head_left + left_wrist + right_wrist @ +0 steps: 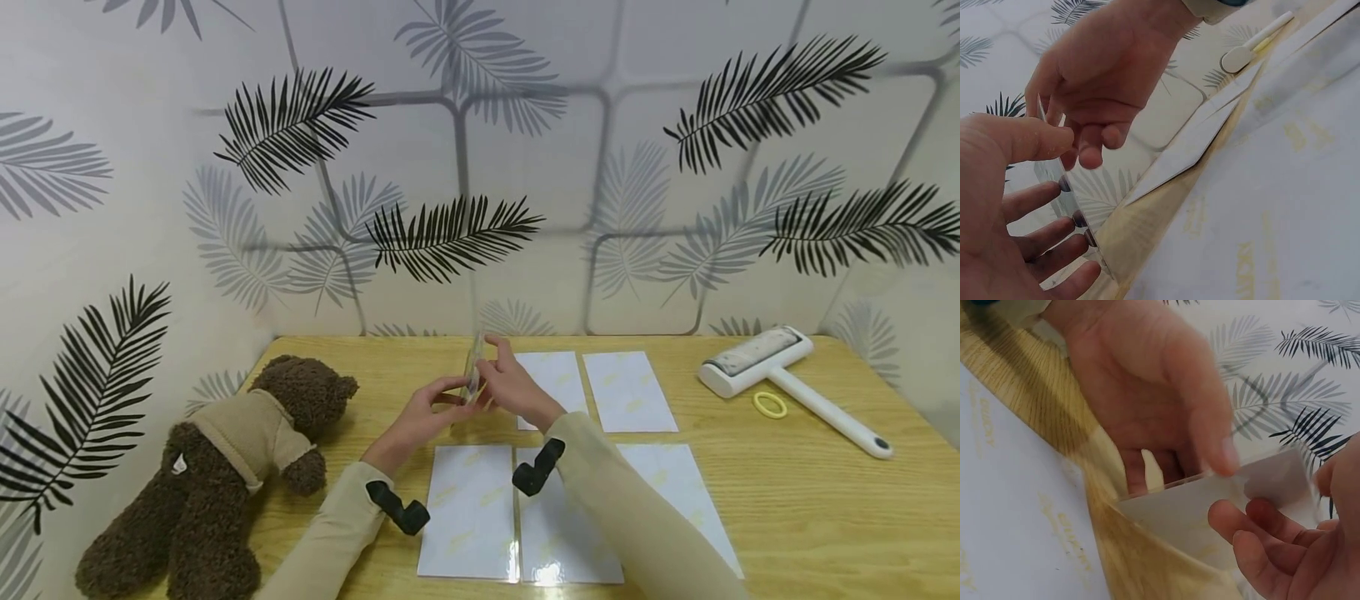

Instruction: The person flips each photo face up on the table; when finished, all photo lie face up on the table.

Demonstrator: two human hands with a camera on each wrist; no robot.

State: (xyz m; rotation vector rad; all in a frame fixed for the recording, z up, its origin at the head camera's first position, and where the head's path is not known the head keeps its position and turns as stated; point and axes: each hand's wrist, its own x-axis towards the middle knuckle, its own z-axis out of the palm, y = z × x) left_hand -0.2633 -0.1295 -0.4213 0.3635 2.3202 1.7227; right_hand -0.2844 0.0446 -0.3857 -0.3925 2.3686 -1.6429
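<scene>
Upright over the table, a thin clear plastic sheet (473, 367) is held between both hands. My left hand (431, 414) grips it, thumb on one face and fingertips on the other, as the left wrist view shows. My right hand (517, 390) pinches the sheet's edge from the other side; in the right wrist view its thumb lies at the upper edge of the clear sheet (1272, 478). Several white rectangular sheets with faint yellow print lie flat below the hands, among them a front one (468, 512) and one at the back right (630, 392).
A brown teddy bear (225, 442) in a beige top lies along the table's left side. At the right back rests a white lint-roller-like tool (757, 362) with a long handle, beside a yellow ring (769, 405). Behind the wooden table (825, 508) stands a leaf-patterned wall (540, 167).
</scene>
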